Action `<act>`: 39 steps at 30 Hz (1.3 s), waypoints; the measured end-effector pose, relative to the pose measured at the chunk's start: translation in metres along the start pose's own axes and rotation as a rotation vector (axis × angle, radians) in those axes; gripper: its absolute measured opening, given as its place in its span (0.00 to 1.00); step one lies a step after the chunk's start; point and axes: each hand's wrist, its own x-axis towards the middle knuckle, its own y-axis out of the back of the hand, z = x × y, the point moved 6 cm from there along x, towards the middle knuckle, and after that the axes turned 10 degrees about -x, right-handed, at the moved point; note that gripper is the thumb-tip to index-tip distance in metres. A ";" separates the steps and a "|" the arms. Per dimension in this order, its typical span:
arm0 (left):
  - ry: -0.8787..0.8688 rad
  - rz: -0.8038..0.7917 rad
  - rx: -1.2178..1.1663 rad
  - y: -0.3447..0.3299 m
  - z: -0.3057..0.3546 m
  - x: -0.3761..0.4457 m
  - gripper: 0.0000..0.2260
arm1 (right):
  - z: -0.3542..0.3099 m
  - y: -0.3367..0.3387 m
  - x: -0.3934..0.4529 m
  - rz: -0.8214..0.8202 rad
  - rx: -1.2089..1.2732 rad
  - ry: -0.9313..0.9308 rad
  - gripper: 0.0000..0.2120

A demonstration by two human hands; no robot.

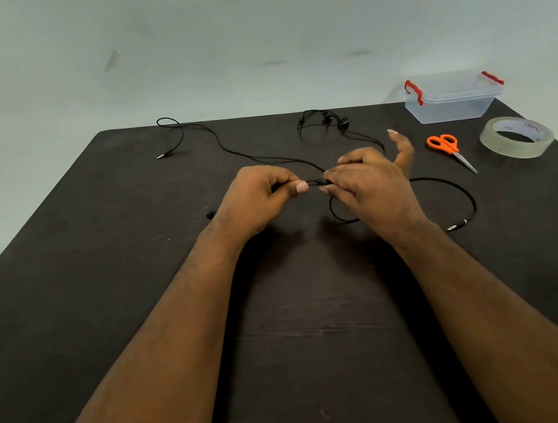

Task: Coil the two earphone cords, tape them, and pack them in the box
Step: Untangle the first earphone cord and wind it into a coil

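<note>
Two black earphone cords lie on the dark table [73, 301]. My left hand [256, 203] pinches one cord [316, 182] between thumb and curled fingers at the table's middle. My right hand [367, 184] pinches the same cord just to the right, its index finger sticking up. That cord loops to the right [454, 186] and ends in a jack plug [456, 225]. The other cord [215, 138] runs from a plug [163, 155] at the far left towards the earbuds [335, 119] at the far edge. The clear box [452, 100] with red clips stands far right, its lid on.
Orange-handled scissors [446, 147] lie right of my right hand. A roll of clear tape [516, 136] lies flat beyond them by the right edge. A small dark earbud [210, 214] sits left of my left wrist. A pale wall rises behind the table.
</note>
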 end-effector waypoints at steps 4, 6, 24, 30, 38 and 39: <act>0.061 0.073 0.011 0.024 -0.014 -0.003 0.06 | 0.019 0.001 -0.003 -0.048 -0.028 -0.109 0.15; 0.087 0.073 0.018 0.029 -0.017 -0.004 0.06 | 0.021 0.001 -0.003 -0.065 -0.035 -0.121 0.14; 0.192 0.268 0.218 0.080 -0.055 -0.017 0.03 | 0.052 -0.014 -0.014 -0.100 0.138 -0.343 0.06; 0.174 0.329 0.316 0.079 -0.046 -0.020 0.02 | 0.054 -0.011 -0.013 -0.074 0.125 -0.330 0.04; 0.275 0.339 0.427 0.086 -0.047 -0.021 0.07 | 0.039 -0.013 -0.010 -0.071 0.185 -0.291 0.06; 0.320 0.312 0.467 0.086 -0.047 -0.021 0.07 | 0.035 -0.013 -0.009 -0.068 0.196 -0.278 0.07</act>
